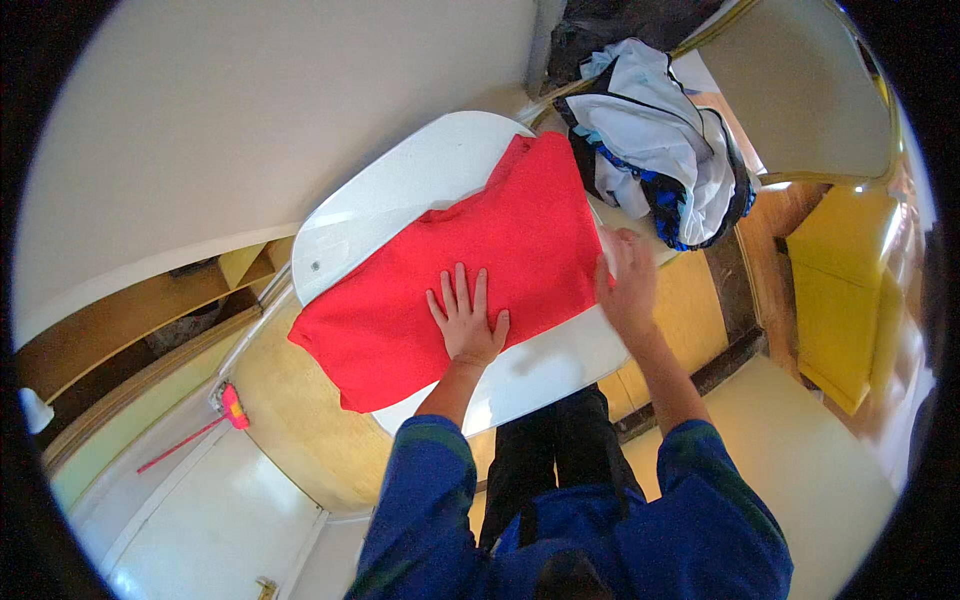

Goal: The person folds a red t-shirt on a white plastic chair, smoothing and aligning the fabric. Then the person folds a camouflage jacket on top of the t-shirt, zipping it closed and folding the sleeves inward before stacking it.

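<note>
A red cloth garment lies spread, seemingly folded, across a white rounded tabletop. Its far left side leaves part of the white surface bare, and its lower left corner hangs past the edge. My left hand rests flat on the middle of the red fabric, fingers apart, holding nothing. At the garment's right edge is my right hand, blurred by motion, with thumb and fingers apart. Whether it touches the cloth there is hard to tell.
A heap of white, black and blue clothes sits beside the table's right end, by a gold-framed chair. Farther right stands a yellow piece of furniture. On the left are wooden shelves, a pink broom and a white door.
</note>
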### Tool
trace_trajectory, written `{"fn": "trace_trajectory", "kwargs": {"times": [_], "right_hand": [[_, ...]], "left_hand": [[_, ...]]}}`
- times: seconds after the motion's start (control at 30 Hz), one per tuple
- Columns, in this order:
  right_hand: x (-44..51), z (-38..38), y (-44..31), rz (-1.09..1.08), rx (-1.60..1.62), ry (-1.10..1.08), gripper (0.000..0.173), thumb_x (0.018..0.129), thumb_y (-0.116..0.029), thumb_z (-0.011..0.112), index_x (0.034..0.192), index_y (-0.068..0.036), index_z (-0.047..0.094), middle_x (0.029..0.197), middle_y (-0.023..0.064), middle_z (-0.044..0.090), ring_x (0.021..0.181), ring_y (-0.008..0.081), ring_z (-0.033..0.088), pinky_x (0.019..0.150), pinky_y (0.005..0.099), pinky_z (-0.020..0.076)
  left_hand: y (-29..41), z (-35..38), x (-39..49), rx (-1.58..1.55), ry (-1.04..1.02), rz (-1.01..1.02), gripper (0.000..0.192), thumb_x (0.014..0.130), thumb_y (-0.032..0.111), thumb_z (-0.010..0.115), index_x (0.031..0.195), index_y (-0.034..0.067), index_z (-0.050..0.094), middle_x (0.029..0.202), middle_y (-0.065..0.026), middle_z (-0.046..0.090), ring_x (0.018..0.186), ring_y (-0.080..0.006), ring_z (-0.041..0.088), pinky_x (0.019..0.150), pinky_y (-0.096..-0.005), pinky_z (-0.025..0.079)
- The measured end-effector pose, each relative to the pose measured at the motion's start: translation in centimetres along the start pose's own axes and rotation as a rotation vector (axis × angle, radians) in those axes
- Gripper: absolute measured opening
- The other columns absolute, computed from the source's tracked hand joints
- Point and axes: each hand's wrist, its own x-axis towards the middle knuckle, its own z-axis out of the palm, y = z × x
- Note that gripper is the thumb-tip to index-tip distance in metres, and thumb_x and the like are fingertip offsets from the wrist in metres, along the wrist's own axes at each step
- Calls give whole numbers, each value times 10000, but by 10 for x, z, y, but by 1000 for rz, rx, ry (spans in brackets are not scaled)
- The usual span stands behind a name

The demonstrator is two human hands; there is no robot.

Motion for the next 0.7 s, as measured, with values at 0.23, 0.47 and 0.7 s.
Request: {"fn": "trace_trajectory", "kwargs": {"times": [0.23, 0.47, 0.7], "right_hand": [[38, 62, -19, -303, -63, -119, 543, 862, -250, 569, 1383, -123, 485, 1497, 168, 365, 1384, 369, 327, 1147, 551, 215], [37, 68, -10, -291, -116, -103, 592, 843, -223, 558, 1420, -140, 454, 1529, 150, 326, 1414, 355, 287, 1159, 554, 192], [39, 71, -7, -319, -168, -99, 612, 849, -223, 531, 1446, -150, 415, 1546, 134, 302, 1432, 342, 259, 1164, 547, 177]], "left_hand": [[-71, -40, 22, -40, -56, 118, 600, 959, 384, 440, 1502, 158, 320, 1577, -106, 249, 1433, -343, 233, 1158, -551, 114], [-128, -39, 6, 49, -43, 14, 626, 953, 408, 440, 1513, 164, 300, 1590, -97, 219, 1472, -312, 161, 1156, -606, 15], [-146, -47, 13, 34, -44, 106, 598, 951, 352, 461, 1493, 132, 337, 1578, -106, 251, 1464, -307, 193, 1170, -574, 55]]}}
